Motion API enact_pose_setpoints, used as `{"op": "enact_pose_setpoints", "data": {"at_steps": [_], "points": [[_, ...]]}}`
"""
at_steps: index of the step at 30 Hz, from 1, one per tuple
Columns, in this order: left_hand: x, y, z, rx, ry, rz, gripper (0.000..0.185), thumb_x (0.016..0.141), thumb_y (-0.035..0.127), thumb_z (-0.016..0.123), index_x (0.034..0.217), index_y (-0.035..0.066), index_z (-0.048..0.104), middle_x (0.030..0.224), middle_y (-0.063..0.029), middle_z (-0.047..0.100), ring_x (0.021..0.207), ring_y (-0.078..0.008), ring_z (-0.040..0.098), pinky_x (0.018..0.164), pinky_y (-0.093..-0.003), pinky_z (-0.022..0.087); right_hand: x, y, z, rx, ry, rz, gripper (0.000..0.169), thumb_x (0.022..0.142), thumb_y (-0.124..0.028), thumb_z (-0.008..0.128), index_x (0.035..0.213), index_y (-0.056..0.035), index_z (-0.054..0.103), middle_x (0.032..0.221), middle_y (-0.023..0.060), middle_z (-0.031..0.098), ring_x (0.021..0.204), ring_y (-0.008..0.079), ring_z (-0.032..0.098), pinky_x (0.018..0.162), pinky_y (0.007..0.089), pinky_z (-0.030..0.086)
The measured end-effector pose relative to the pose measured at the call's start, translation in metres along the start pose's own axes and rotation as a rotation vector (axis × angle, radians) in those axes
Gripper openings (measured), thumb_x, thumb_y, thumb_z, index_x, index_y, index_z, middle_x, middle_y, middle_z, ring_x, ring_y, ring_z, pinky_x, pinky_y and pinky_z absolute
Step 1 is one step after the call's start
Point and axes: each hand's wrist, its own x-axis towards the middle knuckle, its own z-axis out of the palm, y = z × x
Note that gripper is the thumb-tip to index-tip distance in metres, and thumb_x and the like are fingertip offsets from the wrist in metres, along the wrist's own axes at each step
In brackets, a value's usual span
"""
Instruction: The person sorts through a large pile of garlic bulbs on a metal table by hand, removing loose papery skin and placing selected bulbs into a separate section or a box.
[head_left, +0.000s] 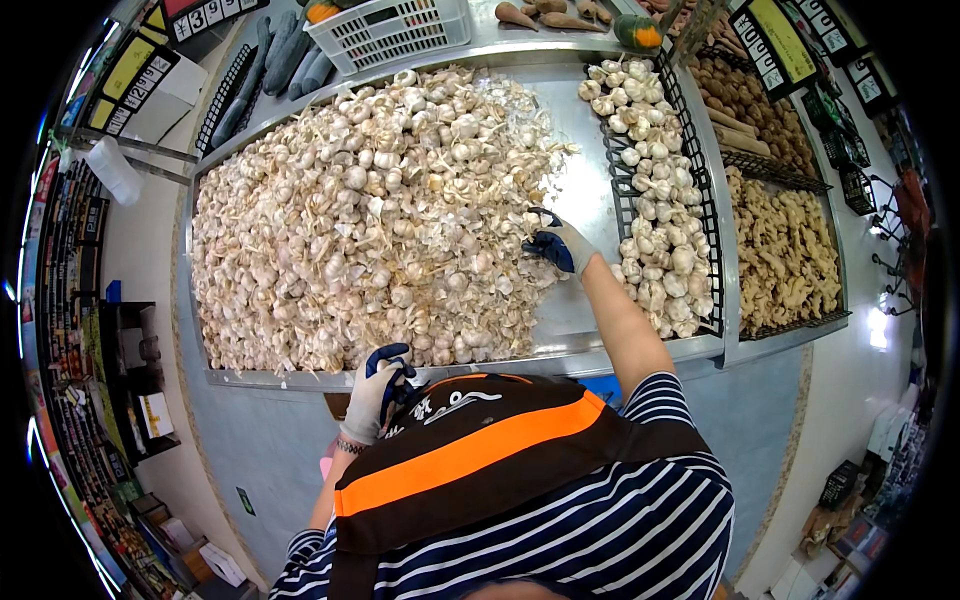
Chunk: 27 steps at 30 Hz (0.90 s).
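Note:
A wide heap of garlic bulbs (360, 225) with loose papery skins covers much of the metal display counter (585, 187). My right hand (564, 246), in a grey glove with dark blue coated fingers, reaches to the heap's right edge. Its fingers curve around garlic there; whether they grip a bulb is unclear. My left hand (379, 394), gloved alike, hovers at the counter's front edge by the apron (480, 442). Its fingers are bent, and the palm side is partly hidden.
Right of the heap, more garlic bulbs (660, 202) lie in a black plastic crate (709, 225). Ginger (787, 255) fills the section beyond it. At the back stand a white plastic basket (390, 34) and dark green gourds (289, 56). Price signs (772, 49) overhang the far corners.

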Motion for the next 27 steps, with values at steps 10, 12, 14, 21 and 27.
{"op": "enact_pose_setpoints", "data": {"at_steps": [10,12,14,21,27], "points": [[0.047,0.027,0.031,0.196,-0.172,0.036,0.030,0.091,0.001,0.057,0.120,-0.004,0.064,0.085,-0.0061,0.069,0.065,-0.0101,0.058,0.061,-0.0228,0.049,-0.041,0.034,0.062,-0.271,-0.021,-0.067,0.040,0.088,0.000,0.063,0.127,-0.0074,0.059,0.103,0.0077,0.068,0.082,0.0198,0.067,0.068,0.0336,0.056],[0.074,0.022,0.046,0.165,-0.243,0.249,0.041,0.088,-0.006,0.059,0.128,-0.001,0.060,0.100,-0.0050,0.070,0.078,-0.0081,0.061,0.066,-0.0222,0.050,-0.038,0.045,0.061,-0.595,-0.057,-0.025,0.038,0.089,-0.006,0.063,0.127,-0.0057,0.058,0.105,0.0073,0.068,0.088,0.0197,0.066,0.076,0.0332,0.054],[0.100,0.016,0.046,0.277,-0.287,0.380,0.055,0.085,-0.008,0.063,0.138,0.004,0.054,0.119,-0.0054,0.065,0.095,-0.0089,0.062,0.078,-0.0237,0.053,-0.049,0.055,0.085,-0.893,-0.093,-0.173,0.039,0.094,-0.015,0.059,0.131,-0.0046,0.056,0.107,0.0049,0.067,0.096,0.0161,0.061,0.084,0.0302,0.050],[0.106,0.012,0.051,0.575,-0.340,0.759,0.073,0.078,0.011,0.079,0.145,0.013,0.048,0.127,-0.0139,0.063,0.115,-0.0231,0.062,0.097,-0.0354,0.049,-0.073,0.077,0.132,-0.621,-0.226,-0.139,0.045,0.097,-0.022,0.057,0.136,0.0005,0.052,0.120,0.0085,0.064,0.103,0.0138,0.057,0.091,0.0275,0.046],[0.092,0.019,0.039,1.075,-0.107,0.840,0.060,0.082,0.020,0.072,0.138,0.014,0.052,0.118,-0.0183,0.064,0.107,-0.0355,0.063,0.089,-0.0397,0.052,-0.084,0.073,0.176,-1.147,0.038,-0.284,0.030,0.091,-0.023,0.058,0.109,-0.0003,0.063,0.100,0.0201,0.069,0.095,0.0357,0.065,0.086,0.0415,0.048]]}}
